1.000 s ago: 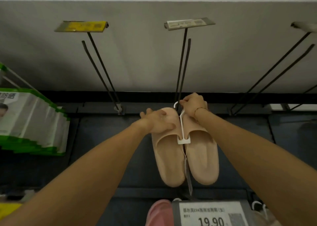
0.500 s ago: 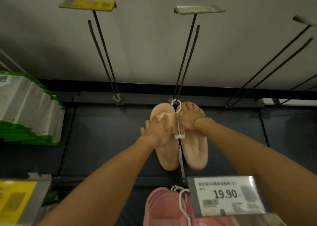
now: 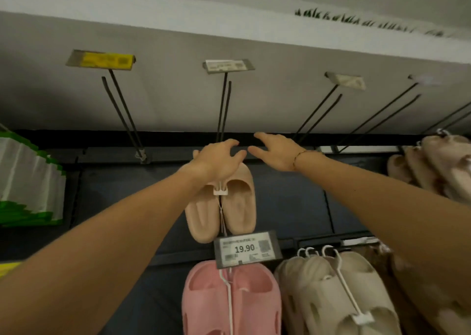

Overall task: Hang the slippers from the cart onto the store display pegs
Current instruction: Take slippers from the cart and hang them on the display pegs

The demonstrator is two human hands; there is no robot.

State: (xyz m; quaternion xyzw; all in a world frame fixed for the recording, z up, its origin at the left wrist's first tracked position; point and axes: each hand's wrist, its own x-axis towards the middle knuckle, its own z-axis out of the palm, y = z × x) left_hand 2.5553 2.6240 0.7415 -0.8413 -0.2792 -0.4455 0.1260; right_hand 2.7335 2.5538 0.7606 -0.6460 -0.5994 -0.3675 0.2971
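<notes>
Head view: a beige slipper pair point(image 3: 224, 204) hangs at the back of the centre display peg point(image 3: 221, 110). The left hand point(image 3: 216, 160), fingers loosely curled, covers its top; whether it grips is unclear. The right hand point(image 3: 276, 151) hovers beside it, spread and empty. Best to confirm the hook is seated before letting go.

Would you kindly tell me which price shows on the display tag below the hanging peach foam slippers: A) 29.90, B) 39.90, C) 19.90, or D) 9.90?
C: the grey-framed price tag just under the peach foam slippers reads 19.90.
</notes>
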